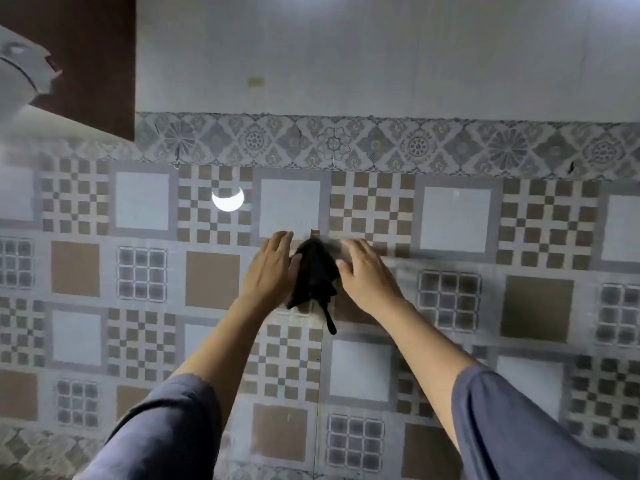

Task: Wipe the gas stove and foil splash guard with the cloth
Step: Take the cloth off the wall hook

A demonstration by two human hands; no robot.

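A dark, almost black cloth (314, 271) hangs against the patterned tiled wall (453, 216), from what looks like a small hook at its top. My left hand (272, 268) is pressed against the cloth's left side, fingers together and pointing up. My right hand (363, 275) touches the cloth's right edge with its thumb, fingers spread on the wall. A thin strip of the cloth dangles below. The gas stove and the foil splash guard are out of view.
A dark brown cabinet (90, 57) is at the upper left with a pale object (24, 74) in front of it. A bright crescent light reflection (228, 200) shines on the tiles left of my hands. Plain grey wall lies above the ornate tile border (381, 143).
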